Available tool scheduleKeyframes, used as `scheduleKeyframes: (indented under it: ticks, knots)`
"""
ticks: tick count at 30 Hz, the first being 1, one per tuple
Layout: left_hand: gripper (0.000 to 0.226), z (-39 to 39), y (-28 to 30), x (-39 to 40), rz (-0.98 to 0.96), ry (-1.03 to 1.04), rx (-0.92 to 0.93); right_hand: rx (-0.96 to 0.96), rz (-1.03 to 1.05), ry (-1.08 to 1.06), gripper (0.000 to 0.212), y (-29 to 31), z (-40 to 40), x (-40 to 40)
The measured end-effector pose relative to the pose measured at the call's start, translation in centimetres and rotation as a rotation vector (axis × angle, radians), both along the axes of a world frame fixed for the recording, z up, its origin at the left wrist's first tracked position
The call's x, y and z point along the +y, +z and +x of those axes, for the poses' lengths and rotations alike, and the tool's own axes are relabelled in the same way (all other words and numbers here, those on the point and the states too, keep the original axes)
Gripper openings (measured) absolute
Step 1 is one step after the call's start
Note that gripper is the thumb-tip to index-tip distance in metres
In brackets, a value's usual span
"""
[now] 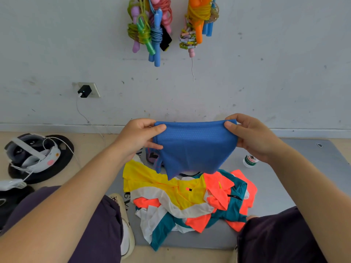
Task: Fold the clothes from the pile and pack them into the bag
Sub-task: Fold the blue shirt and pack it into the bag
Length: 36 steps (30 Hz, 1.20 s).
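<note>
The grey mat point(284, 186) lay on the floor below both hands and carried the pile of clothes point(190, 198), which sat directly under the hands, between the person's knees. The pile was a loose tangle of yellow, orange, teal and white pieces, thin and crumpled, probably very light and floppy, so a piece would likely drag its neighbours unless lifted by one clear edge.

The blue garment point(191, 147) hung in the air between the hands, above the pile. The left hand point(138, 138) pinched its top left corner with thumb over the cloth and fingers curled behind; the right hand point(250, 137) pinched the top right corner the same way. The top edge was stretched nearly straight, and the rest drooped to a point. The fabric looked like a fine sports mesh: soft, no stiffness, maybe a little slick, not fragile. Corners or hems seemed the best places to grip for a clean fold.

No bag could be made out for certain; a white item with black letters point(126, 201) lay just below the left forearm, and the print read roughly "GV", the rest hidden.

A headset point(32, 154) lay well left of the left hand. A small white bottle point(250, 161) stood just below the right hand; its green label was too small to read.
</note>
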State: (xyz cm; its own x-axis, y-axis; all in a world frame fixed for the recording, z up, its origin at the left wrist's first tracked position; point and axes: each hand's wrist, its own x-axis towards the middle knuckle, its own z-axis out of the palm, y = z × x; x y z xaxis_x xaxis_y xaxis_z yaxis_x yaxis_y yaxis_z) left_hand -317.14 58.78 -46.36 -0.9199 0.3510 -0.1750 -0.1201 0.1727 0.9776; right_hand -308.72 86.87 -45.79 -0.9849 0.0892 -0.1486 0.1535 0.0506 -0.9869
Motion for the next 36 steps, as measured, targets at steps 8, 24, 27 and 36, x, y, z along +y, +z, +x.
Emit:
scheduleKeyframes:
  ticks: [8,24,27,36]
  knots:
    - [0.011,-0.2,1.4,-0.9,0.13,-0.058,-0.048,-0.03,-0.151,0.016,0.013,1.2,0.7,0.5]
    - [0.029,-1.0,-19.9,1.5,-0.051,0.221,-0.35,-0.386,-0.105,-0.29,0.022,-18.0,-0.3,0.2]
    - [0.027,2.3,-25.2,1.4,-0.112,0.324,-0.453,-0.525,-0.164,-0.405,0.023,-23.1,2.4,-1.7]
    - [0.035,11.5,-37.8,-0.9,-0.264,0.421,-0.852,-0.84,-0.227,-0.54,0.024,-34.7,10.5,-5.0]
